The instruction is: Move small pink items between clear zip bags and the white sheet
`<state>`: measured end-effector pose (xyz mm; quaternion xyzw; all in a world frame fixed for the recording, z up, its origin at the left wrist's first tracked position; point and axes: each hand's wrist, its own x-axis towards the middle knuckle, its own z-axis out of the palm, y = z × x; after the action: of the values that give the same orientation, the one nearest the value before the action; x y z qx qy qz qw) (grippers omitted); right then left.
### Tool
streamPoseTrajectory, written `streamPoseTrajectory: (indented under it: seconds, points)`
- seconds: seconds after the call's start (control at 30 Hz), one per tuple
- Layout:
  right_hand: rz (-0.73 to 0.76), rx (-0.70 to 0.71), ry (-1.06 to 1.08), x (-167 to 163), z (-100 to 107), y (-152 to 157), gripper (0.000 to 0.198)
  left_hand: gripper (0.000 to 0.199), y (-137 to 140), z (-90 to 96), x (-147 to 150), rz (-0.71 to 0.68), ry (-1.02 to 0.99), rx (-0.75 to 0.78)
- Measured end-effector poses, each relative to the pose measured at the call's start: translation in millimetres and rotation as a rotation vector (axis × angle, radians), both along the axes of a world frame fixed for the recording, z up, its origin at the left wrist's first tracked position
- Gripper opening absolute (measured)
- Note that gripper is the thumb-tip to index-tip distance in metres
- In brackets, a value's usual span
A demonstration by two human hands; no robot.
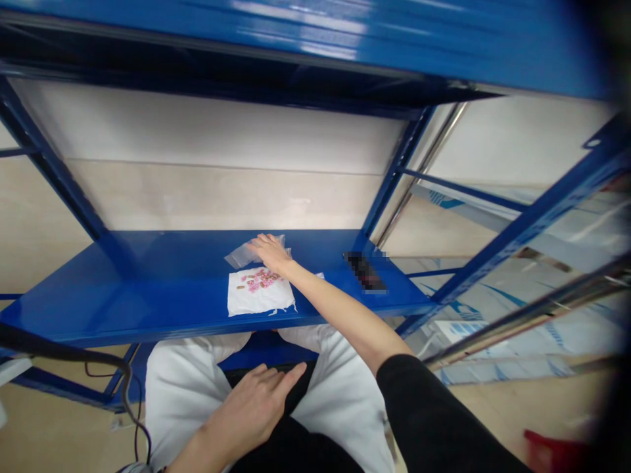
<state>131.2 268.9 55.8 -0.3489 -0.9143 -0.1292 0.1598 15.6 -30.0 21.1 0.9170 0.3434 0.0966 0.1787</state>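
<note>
Blue painted metal shelf board [148,282], bare at its left end. Toward its middle, rear: clear, thin, flat plastic bag [240,255]; judged very light, limp and slippery, best pinched at its free left corner. Just in front of it, near the board's front edge: white, soft cloth pouch [260,303] with loose string ends at its lower right, lying flat; judged light, floppy and not fragile, likely to bunch, so best taken by a side edge. Small pink and brown flecks [260,281] cover its upper part; print or loose pieces, cannot tell. If loose, they would spill on tilting; keep level. Left hand [256,404] is above the lap, well apart from both, fingers loosely curled, thumb out, no object seen in it. Right hand [271,251] lies over the right part of the bag, fingers extended; whether it pinches the plastic, cannot tell. Further right on the board: dark oblong item [365,272], pixelated, no label readable. Far right: pale plastic-wrapped panels [513,374] with blue marks, too blurred to read. No brand legible anywhere.
</note>
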Motion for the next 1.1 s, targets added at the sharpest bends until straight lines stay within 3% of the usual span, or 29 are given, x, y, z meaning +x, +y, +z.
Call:
streamPoseTrajectory:
  seconds: [0.17,0.33,0.53,0.67,0.87,1.0,1.1]
  points:
    - [-0.009,0.003,-0.010,-9.2,9.5,8.3,0.023,0.071,0.6,-0.8,-0.2,0.004,0.030,-0.007]
    - [0.004,-0.074,-0.061,-10.6,16.2,11.8,0.042,0.069,1.6,-0.3,-1.3,0.013,0.018,0.014]
    - [-0.001,-0.084,-0.086,-11.9,19.9,15.1,0.025,0.072,1.6,-1.1,-1.0,0.010,0.036,0.023]
    - [0.037,-0.069,-0.014,-12.4,21.2,12.6,0.034,0.073,2.3,-0.4,-1.3,0.011,0.055,0.027]
    - [0.205,-0.087,-0.028,-15.0,24.9,-3.0,0.064,0.073,3.1,2.1,-1.8,0.004,0.054,0.038]
    - [0.314,-0.080,-0.069,-26.8,25.7,-3.6,0.041,0.073,2.9,-0.1,-1.7,-0.001,0.062,0.037]
    - [0.316,-0.105,-0.106,-36.4,23.4,-1.3,0.018,0.073,3.9,-4.3,-2.4,0.020,0.066,0.036]
